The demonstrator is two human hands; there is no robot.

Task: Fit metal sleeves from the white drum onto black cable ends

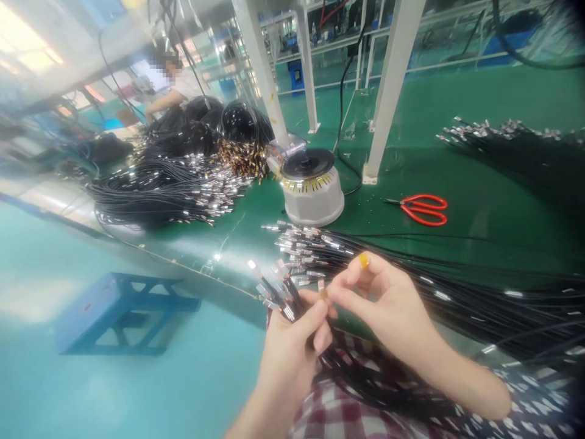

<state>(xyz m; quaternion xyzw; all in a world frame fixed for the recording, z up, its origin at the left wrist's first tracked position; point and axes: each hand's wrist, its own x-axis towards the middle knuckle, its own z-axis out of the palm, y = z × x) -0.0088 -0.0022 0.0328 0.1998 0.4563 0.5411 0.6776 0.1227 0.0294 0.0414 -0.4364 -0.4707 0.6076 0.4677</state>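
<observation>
My left hand (299,338) is closed round a bundle of black cables (292,286) with silvery metal connectors, their ends fanned out above the fist. One cable's connector (321,285) stands apart, gripped near my left thumb tip. Thumb and index finger of my right hand (379,292) pinch at a small piece of amber tape (322,294) on that connector. Another yellow tape piece (363,260) sticks to a raised finger of the right hand. The cables trail down over a checked cloth on my lap.
Beyond the hands lies a large pile of cables (315,244). Behind it stands a white round tape dispenser (313,198) with yellow strips. Red-handled scissors (425,209) lie right. More cable bundles (159,189) are left, near a person (171,91). A blue stool (123,311) stands on the floor.
</observation>
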